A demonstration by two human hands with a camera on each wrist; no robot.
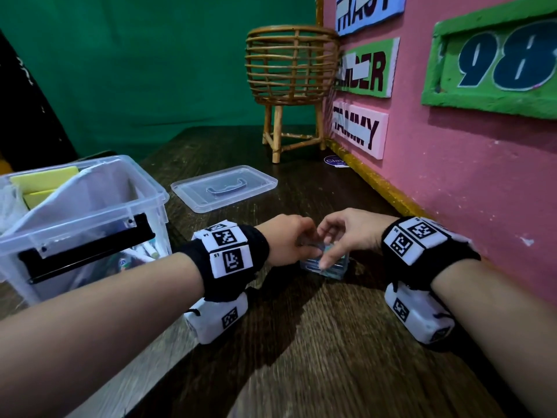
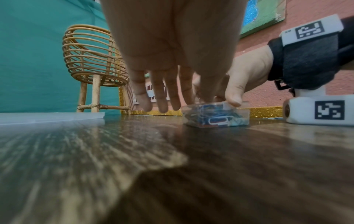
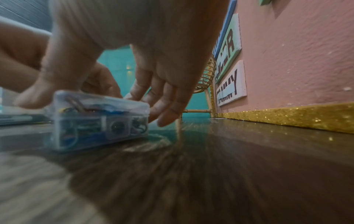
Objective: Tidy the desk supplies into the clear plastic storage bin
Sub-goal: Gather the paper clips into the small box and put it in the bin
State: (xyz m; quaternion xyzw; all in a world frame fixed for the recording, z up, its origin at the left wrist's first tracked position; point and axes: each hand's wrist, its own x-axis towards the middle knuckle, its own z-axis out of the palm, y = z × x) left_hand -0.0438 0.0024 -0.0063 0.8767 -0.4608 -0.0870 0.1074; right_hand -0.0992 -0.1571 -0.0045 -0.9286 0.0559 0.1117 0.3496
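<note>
A small clear box of paper clips [image 1: 328, 267] lies flat on the dark wooden desk. My right hand [image 1: 331, 245] grips it, with the thumb [image 3: 32, 98] on one top edge and the fingers [image 3: 166, 116] curled down its opposite end. My left hand [image 1: 301, 245] touches the box's [image 2: 216, 117] top edge; its other fingers [image 2: 162, 98] hang straight just beside it. The clear plastic storage bin [image 1: 144, 203] stands open at the left, holding yellow pads, markers and other supplies.
The bin's clear lid [image 1: 224, 188] lies flat behind the hands. A rattan basket stand [image 1: 291, 70] stands at the back. A pink board [image 1: 452, 176] with name signs and a gold glitter edge [image 1: 376, 182] runs close along the right.
</note>
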